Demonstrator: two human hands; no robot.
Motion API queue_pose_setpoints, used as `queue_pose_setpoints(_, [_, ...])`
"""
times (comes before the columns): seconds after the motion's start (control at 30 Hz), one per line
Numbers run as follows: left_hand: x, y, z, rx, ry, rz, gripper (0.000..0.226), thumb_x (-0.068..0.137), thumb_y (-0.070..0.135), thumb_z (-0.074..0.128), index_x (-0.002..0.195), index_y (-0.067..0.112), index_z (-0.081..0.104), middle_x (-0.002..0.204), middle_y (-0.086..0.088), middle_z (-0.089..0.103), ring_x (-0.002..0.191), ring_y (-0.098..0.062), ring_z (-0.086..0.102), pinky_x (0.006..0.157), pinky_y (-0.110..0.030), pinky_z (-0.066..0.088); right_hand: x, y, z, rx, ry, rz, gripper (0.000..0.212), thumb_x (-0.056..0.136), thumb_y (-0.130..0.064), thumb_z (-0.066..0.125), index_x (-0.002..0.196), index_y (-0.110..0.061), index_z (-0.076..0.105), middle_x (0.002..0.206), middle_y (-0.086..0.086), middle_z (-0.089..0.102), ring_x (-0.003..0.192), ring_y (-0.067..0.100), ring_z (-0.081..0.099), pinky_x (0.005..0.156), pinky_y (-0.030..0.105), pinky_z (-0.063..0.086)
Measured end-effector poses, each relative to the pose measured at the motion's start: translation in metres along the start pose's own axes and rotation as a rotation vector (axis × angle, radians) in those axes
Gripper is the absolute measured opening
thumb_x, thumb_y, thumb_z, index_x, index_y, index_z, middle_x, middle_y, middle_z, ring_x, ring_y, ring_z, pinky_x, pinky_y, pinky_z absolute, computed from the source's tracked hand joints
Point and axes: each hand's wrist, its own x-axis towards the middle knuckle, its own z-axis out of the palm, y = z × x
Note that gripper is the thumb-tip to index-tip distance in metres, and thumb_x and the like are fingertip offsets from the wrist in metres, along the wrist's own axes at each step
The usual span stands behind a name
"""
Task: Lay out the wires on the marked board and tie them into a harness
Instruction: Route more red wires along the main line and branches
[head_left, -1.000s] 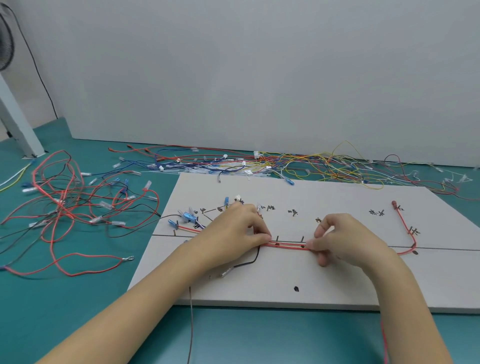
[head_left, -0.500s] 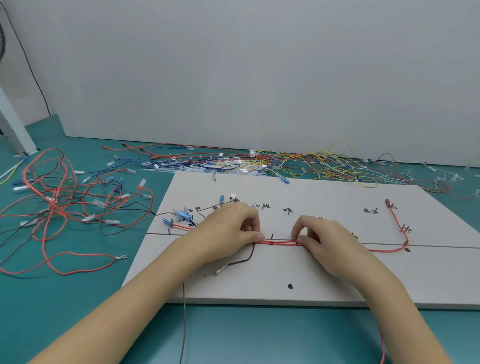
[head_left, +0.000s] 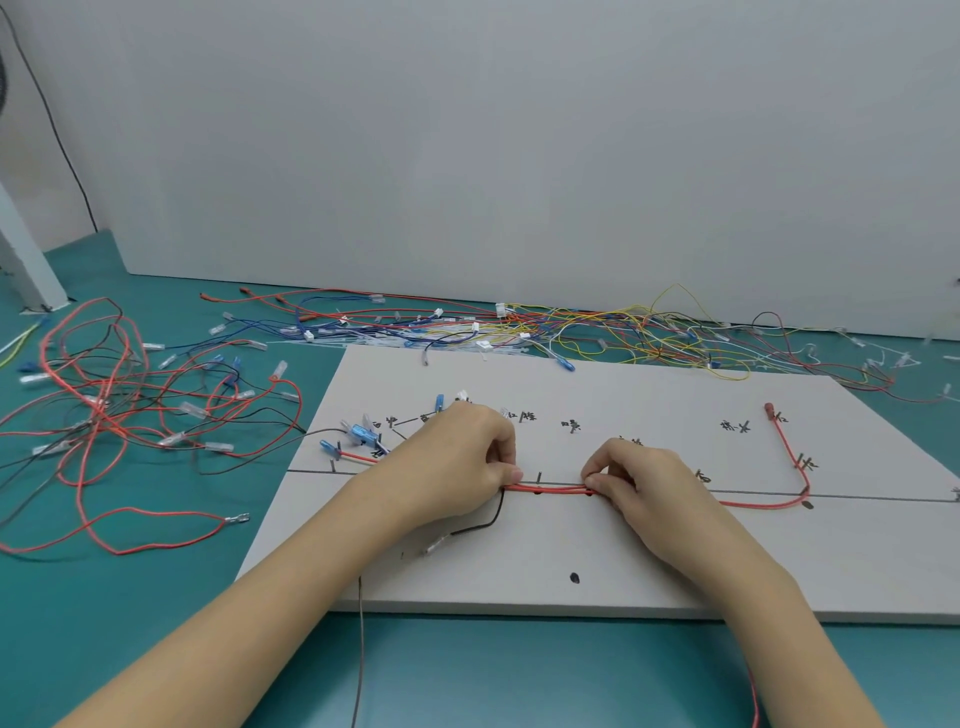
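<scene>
Fingers of both my hands are pinched on the red wires (head_left: 556, 488) that run along the black line drawn across the board (head_left: 649, 561). My left hand (head_left: 457, 467) clamps them between thumb and curled fingers at the near-centre of the board; my right hand (head_left: 639, 483), at three o'clock from it and just beside, pinches the same strands between thumb and forefinger. A short stretch of wire shows between the two grips, lying flat on the board. Past my right hand, one red wire carries on toward three o'clock, then bends up toward twelve and ends in a red tip (head_left: 769, 409). A black wire (head_left: 478, 525) curls out from under my left hand toward six o'clock. Blue connectors (head_left: 358, 434) sit on the board at ten o'clock from my left hand. Loose red and black wires (head_left: 104, 405) sprawl on the green table (head_left: 156, 597) at nine o'clock, and a mixed tangle (head_left: 597, 338) lies along the wall at twelve.
</scene>
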Motion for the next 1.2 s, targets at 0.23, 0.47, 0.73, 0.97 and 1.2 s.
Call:
queue_pose_setpoints(0.23, [-0.006,-0.004,-0.016,0.147,-0.071,-0.066,0.023,0.085,0.028,0.070,0.067,0.026,0.056,0.068,0.015,0.052,0.066,0.002,0.045,0.056,-0.021,0.032,-0.001,-0.012,0.014,0.032,0.026,-0.071,0.013,0.097,-0.021,0.055,0.088,-0.028,0.061,0.077,-0.014,0.057,0.079,0.001,0.051,0.064,0.019,0.034])
queue_pose_setpoints(0.47, [-0.015,-0.019,-0.040,0.195,-0.112,-0.234,0.025,0.080,0.025,0.075,0.060,0.024,0.059,0.072,0.009,0.057,0.070,-0.012,0.056,0.062,-0.025,0.039,0.010,-0.037,0.036,0.032,0.036,-0.162,0.010,0.098,-0.020,0.052,0.093,-0.023,0.060,0.074,-0.018,0.051,0.079,0.009,0.048,0.068,0.026,0.034])
queue_pose_setpoints(0.73, [-0.011,-0.033,-0.053,0.173,-0.128,-0.394,0.017,0.080,0.018,0.072,0.065,0.018,0.066,0.070,0.003,0.065,0.065,-0.014,0.058,0.057,-0.022,0.044,0.023,-0.060,0.046,0.053,0.033,-0.139,0.011,0.098,-0.020,0.050,0.097,-0.018,0.060,0.088,-0.001,0.060,0.089,0.022,0.053,0.081,0.037,0.044])
queue_pose_setpoints(0.97, [-0.013,-0.037,-0.047,0.213,0.015,-0.289,0.018,0.078,0.011,0.063,0.066,0.024,0.065,0.075,0.009,0.062,0.076,-0.014,0.059,0.063,-0.025,0.045,0.031,-0.063,0.046,0.122,0.022,-0.125,0.011,0.092,-0.019,0.059,0.088,-0.021,0.068,0.071,-0.012,0.056,0.077,0.014,0.054,0.073,0.032,0.044])
queue_pose_setpoints(1.2, [-0.010,-0.011,-0.019,-0.181,0.113,0.013,0.015,0.081,0.013,0.070,0.080,0.026,0.078,0.071,0.013,0.069,0.070,-0.001,0.062,0.062,-0.009,0.042,0.032,-0.058,0.039,0.212,0.033,-0.057,0.008,0.087,-0.020,0.067,0.088,-0.020,0.074,0.061,-0.003,0.061,0.061,0.012,0.055,0.061,0.027,0.042])
